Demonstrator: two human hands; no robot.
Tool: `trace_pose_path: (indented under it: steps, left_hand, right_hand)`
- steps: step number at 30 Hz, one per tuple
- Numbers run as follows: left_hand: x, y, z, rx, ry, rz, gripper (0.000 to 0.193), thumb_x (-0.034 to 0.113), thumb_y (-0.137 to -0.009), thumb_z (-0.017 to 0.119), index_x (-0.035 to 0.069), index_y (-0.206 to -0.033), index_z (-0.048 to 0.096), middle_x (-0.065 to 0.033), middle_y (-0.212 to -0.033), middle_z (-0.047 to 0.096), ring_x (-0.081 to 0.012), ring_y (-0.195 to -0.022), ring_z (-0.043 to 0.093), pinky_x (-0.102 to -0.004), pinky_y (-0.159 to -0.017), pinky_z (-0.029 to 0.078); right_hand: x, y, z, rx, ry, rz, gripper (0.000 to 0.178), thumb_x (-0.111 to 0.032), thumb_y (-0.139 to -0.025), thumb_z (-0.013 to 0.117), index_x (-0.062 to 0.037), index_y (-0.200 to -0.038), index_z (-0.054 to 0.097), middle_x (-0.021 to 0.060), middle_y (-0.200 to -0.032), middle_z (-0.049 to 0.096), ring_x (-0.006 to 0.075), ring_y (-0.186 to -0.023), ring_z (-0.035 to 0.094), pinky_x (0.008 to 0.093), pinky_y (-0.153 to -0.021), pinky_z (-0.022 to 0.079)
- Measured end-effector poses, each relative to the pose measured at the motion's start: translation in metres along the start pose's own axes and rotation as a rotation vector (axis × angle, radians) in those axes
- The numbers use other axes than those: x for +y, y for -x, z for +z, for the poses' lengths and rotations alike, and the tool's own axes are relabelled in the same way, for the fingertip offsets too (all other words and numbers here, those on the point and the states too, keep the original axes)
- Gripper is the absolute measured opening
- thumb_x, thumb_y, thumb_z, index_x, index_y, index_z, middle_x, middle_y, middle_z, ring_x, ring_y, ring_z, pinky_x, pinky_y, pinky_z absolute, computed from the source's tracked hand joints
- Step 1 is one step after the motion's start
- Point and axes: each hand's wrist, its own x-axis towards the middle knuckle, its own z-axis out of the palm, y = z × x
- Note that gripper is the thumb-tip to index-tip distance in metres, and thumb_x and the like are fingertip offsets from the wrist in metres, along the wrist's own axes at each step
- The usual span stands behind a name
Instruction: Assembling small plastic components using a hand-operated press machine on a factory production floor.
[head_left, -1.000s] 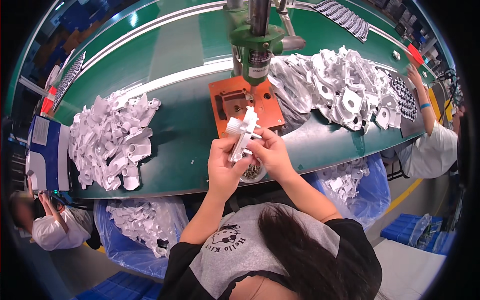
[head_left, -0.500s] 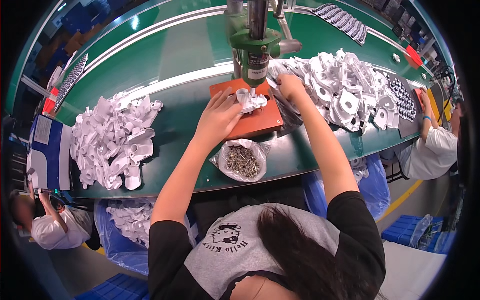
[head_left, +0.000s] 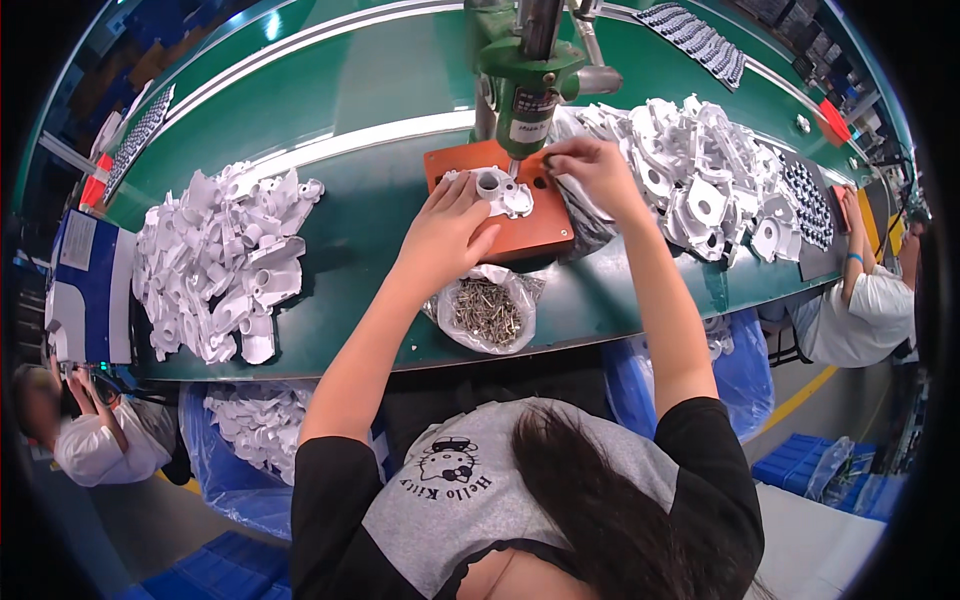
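Note:
A white moulded plastic part [head_left: 512, 197] with a round collar lies on an orange block [head_left: 530, 235]. My left hand [head_left: 447, 225] lies over the part's left end and holds it there, with the thumb apart from the other fingers. Above the block stands a green press or driver head [head_left: 530, 85], its thin metal tip coming down by the part's far edge. My right hand [head_left: 597, 175] is at the block's far right corner, close to that tip. Its fingers are pinched; anything between them is too small to make out.
Piles of white plastic parts lie left [head_left: 220, 265] and right [head_left: 700, 180] on the green bench. A clear bag of screws [head_left: 487, 312] sits before the block. A blue-and-white machine [head_left: 95, 290] stands far left. Co-workers sit at both sides; blue-lined bins [head_left: 240, 500] stand below.
My right hand has lifted and turned, its fingers now pinched near the metal tip. The part under my left hand has turned, showing more of its flat face. The whole view has shifted slightly.

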Motion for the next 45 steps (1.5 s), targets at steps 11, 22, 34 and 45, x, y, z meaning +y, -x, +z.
trace_pose_path:
  steps: [11,22,34,45]
  left_hand:
    - [0.001,0.005,0.008,0.044,0.026,-0.088,0.027,0.025,-0.082,0.059,0.001,-0.095,0.057,-0.0231,-0.125,0.052,-0.0365,-0.125,0.043,-0.0444,-0.108,0.030]
    - [0.001,0.009,0.008,0.044,0.095,-0.147,0.026,0.023,-0.083,0.060,0.001,-0.097,0.056,-0.0191,-0.130,0.050,-0.0324,-0.128,0.040,-0.0440,-0.108,0.029]
    - [-0.001,0.009,0.011,0.057,0.094,-0.138,0.027,0.023,-0.083,0.060,0.001,-0.097,0.057,-0.0186,-0.129,0.051,-0.0330,-0.127,0.041,-0.0437,-0.108,0.029]
    - [-0.001,0.009,0.012,0.084,0.147,-0.156,0.024,0.021,-0.082,0.061,0.003,-0.097,0.057,-0.0166,-0.130,0.051,-0.0313,-0.128,0.040,-0.0424,-0.109,0.028]
  right_hand:
    - [-0.015,-0.004,0.043,-0.126,0.226,-0.230,0.024,-0.017,-0.079,0.068,0.0062,-0.081,0.065,0.0142,-0.088,0.061,0.0212,-0.087,0.053,0.0315,-0.079,0.041]
    - [-0.010,0.001,0.040,-0.095,0.340,-0.068,0.030,-0.023,-0.076,0.070,0.0002,-0.094,0.064,0.0117,-0.104,0.051,0.0305,-0.103,0.047,0.0383,-0.093,0.038]
    - [-0.021,0.034,0.059,0.257,0.767,-0.396,0.030,-0.020,-0.073,0.071,-0.0053,-0.096,0.060,0.0133,-0.104,0.055,0.0311,-0.099,0.049,0.0406,-0.084,0.038]
    - [-0.018,0.129,0.112,-0.308,0.798,-0.745,0.013,-0.013,-0.067,0.069,-0.0084,-0.079,0.067,0.0026,-0.079,0.052,0.0210,-0.081,0.048,0.0331,-0.073,0.038]
